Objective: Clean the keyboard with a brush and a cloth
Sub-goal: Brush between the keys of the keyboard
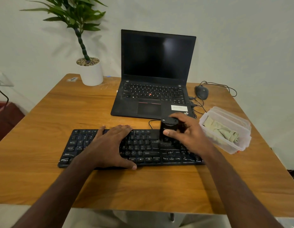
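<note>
Black on black makes the brush [169,129] hard to read: the right hand [187,134] holds its squat body upright, fingers wrapped round it, over the right end of the keyboard [153,149]; its lower end blurs, probably bristles on the keys. The left hand [110,145] lies flat, fingers spread, pinning the keyboard's middle to the wooden table [143,186]. Pressing too hard could pop a keycap, and dust may simply shift sideways. The cloth [220,130] waits, untouched, in the plastic tub [241,127] just right of the keyboard.
</note>
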`<state>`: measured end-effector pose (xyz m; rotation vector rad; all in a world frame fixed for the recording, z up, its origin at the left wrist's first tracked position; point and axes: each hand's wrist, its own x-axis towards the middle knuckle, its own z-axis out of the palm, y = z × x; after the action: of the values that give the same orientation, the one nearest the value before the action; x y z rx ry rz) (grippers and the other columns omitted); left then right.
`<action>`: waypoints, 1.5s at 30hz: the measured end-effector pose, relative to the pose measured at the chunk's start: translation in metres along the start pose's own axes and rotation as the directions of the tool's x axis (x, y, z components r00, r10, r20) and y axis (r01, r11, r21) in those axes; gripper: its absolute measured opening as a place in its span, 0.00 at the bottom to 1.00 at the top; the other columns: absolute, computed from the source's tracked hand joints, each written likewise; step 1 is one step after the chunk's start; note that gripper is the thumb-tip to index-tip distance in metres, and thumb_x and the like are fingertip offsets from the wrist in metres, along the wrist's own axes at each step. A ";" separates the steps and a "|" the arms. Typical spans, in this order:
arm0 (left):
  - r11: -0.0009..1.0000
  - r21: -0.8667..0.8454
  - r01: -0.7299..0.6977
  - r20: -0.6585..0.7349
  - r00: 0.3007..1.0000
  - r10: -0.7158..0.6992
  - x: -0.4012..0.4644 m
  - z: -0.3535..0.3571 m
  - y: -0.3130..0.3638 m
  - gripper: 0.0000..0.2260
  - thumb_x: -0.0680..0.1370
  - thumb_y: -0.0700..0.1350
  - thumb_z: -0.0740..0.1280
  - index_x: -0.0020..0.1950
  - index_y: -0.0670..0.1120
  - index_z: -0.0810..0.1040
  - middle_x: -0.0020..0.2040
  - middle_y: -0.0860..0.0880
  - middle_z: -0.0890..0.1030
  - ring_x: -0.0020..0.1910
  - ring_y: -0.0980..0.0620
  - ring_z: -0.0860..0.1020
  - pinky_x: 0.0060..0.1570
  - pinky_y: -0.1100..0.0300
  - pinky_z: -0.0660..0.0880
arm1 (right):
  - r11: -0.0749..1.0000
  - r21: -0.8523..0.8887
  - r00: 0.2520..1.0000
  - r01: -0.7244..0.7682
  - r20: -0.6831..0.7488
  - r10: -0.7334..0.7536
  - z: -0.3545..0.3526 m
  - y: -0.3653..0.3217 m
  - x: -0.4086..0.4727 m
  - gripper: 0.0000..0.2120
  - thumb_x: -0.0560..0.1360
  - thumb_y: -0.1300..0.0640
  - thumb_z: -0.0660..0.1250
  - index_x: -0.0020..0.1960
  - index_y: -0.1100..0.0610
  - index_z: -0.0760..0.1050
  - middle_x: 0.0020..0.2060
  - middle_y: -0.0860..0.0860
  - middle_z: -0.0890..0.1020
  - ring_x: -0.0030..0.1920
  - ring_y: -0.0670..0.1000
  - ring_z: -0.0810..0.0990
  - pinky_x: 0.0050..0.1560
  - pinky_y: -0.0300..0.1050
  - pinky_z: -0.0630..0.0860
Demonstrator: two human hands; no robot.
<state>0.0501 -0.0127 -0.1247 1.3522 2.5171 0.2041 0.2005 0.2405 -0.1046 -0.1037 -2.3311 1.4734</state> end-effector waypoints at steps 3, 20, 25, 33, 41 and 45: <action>1.000 0.028 0.010 -0.007 1.000 -0.009 -0.002 0.004 -0.001 0.60 0.59 0.83 0.61 0.81 0.56 0.42 0.82 0.58 0.44 0.79 0.58 0.40 0.76 0.39 0.34 | 0.999 -0.035 1.000 0.006 -0.016 -0.006 -0.023 0.004 -0.004 0.17 0.72 0.60 0.77 0.59 0.56 0.79 0.49 0.50 0.84 0.51 0.50 0.84 0.54 0.52 0.83; 0.986 0.147 0.075 -0.417 0.909 -0.007 -0.011 0.051 0.035 0.45 0.72 0.79 0.50 0.73 0.47 0.72 0.74 0.47 0.71 0.74 0.47 0.68 0.70 0.32 0.61 | 0.998 -0.045 0.994 0.047 -0.095 -0.052 0.008 0.000 0.006 0.17 0.72 0.58 0.77 0.57 0.48 0.78 0.47 0.43 0.83 0.49 0.42 0.81 0.49 0.35 0.78; 0.985 0.147 0.092 -0.421 0.907 -0.022 -0.011 0.050 0.035 0.45 0.71 0.80 0.50 0.73 0.47 0.73 0.74 0.48 0.72 0.74 0.48 0.68 0.69 0.32 0.63 | 0.998 -0.058 0.998 -0.012 -0.062 0.008 -0.019 0.012 0.000 0.18 0.72 0.59 0.77 0.60 0.57 0.79 0.50 0.51 0.84 0.52 0.51 0.84 0.53 0.50 0.83; 0.986 0.135 0.097 -0.422 0.906 -0.032 -0.011 0.051 0.035 0.45 0.71 0.80 0.52 0.73 0.47 0.72 0.75 0.48 0.71 0.75 0.49 0.67 0.71 0.34 0.60 | 1.000 0.002 0.998 -0.008 -0.064 0.008 -0.020 0.006 -0.004 0.15 0.72 0.63 0.76 0.57 0.56 0.79 0.46 0.43 0.84 0.48 0.45 0.83 0.47 0.40 0.81; 0.985 0.130 0.115 -0.415 0.908 -0.051 -0.011 0.049 0.036 0.46 0.70 0.80 0.49 0.75 0.48 0.70 0.75 0.49 0.70 0.76 0.49 0.65 0.73 0.36 0.57 | 1.000 0.017 0.998 0.022 -0.066 -0.021 0.015 -0.001 0.008 0.15 0.72 0.60 0.77 0.56 0.50 0.79 0.47 0.42 0.83 0.49 0.46 0.83 0.50 0.42 0.82; 0.987 0.122 0.105 -0.417 0.908 -0.045 -0.010 0.048 0.032 0.46 0.71 0.80 0.51 0.75 0.48 0.70 0.75 0.50 0.70 0.76 0.50 0.65 0.72 0.35 0.58 | 0.997 -0.074 0.998 0.017 -0.055 -0.021 -0.012 0.006 0.005 0.17 0.72 0.58 0.77 0.59 0.56 0.79 0.48 0.49 0.84 0.50 0.48 0.83 0.51 0.42 0.81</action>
<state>0.0951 -0.0034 -0.1608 1.3803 2.9809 0.3321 0.1997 0.2545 -0.1041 -0.1397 -2.3353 1.3585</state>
